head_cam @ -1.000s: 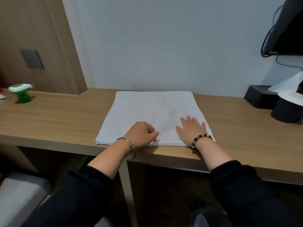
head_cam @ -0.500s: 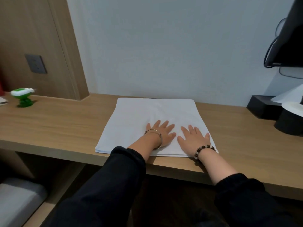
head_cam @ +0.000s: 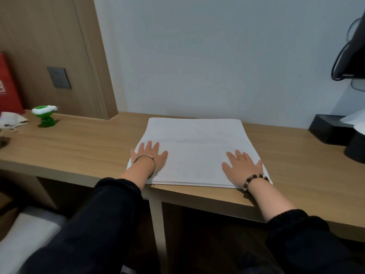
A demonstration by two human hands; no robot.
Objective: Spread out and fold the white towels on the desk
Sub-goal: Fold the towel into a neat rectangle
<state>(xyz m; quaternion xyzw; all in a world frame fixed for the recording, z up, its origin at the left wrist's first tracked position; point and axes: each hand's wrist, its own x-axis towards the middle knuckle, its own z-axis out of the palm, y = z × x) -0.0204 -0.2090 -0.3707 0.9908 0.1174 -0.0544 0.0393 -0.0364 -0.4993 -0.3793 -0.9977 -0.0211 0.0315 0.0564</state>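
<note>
A white towel (head_cam: pixel 194 147) lies folded flat in a rough square on the wooden desk (head_cam: pixel 83 147), its near edge at the desk's front edge. My left hand (head_cam: pixel 150 155) presses flat on the towel's near left corner, fingers straight and spread. My right hand (head_cam: pixel 242 165) presses flat on the near right corner, fingers straight as well. Both palms face down and neither hand grips the cloth.
A green and white toy (head_cam: pixel 45 115) stands at the far left of the desk, beside a white mask (head_cam: pixel 11 120) and a red box (head_cam: pixel 7 86). Black boxes (head_cam: pixel 327 129) sit at the right. A light seat (head_cam: pixel 25 238) is below left.
My left hand opened from a curled grip, then slid left across the towel to its near left corner. My right hand moved slightly right. The hands are now far apart.
</note>
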